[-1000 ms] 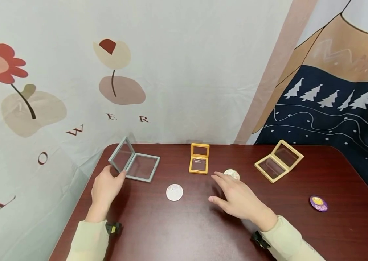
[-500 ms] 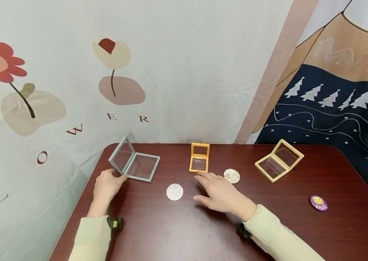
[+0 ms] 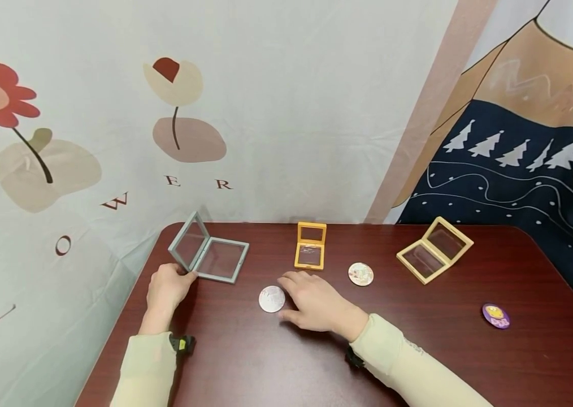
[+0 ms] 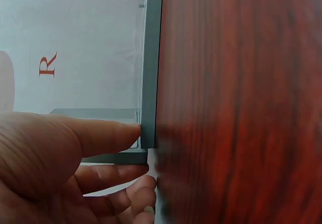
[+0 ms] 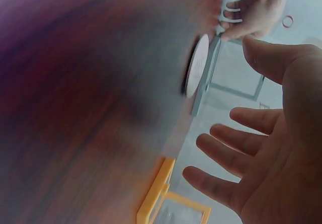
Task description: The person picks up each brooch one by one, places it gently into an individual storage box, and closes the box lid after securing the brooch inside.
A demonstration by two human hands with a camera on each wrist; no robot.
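Observation:
A grey hinged case (image 3: 221,260) with clear film panels stands unfolded at the table's back left, its lid tilted up. My left hand (image 3: 166,289) pinches its hinge corner; in the left wrist view the thumb (image 4: 108,137) presses the inside corner, with fingers behind the lid. A whitish round disc (image 3: 272,299) lies flat in the middle of the table. Just right of it, my right hand (image 3: 312,302) hovers with fingers spread and holds nothing. In the right wrist view the disc (image 5: 198,65) is apart from the fingers (image 5: 221,148).
A small orange case (image 3: 310,256) stands unfolded at the back middle, a cream-yellow one (image 3: 424,261) farther right. Another pale patterned disc (image 3: 360,274) lies between them, nearer the front. A purple round badge (image 3: 495,316) lies on the right of the dark red table (image 3: 266,362).
My right hand has moved left across the table, from the patterned disc past the orange case to the whitish disc. The left hand stays at the grey case's corner.

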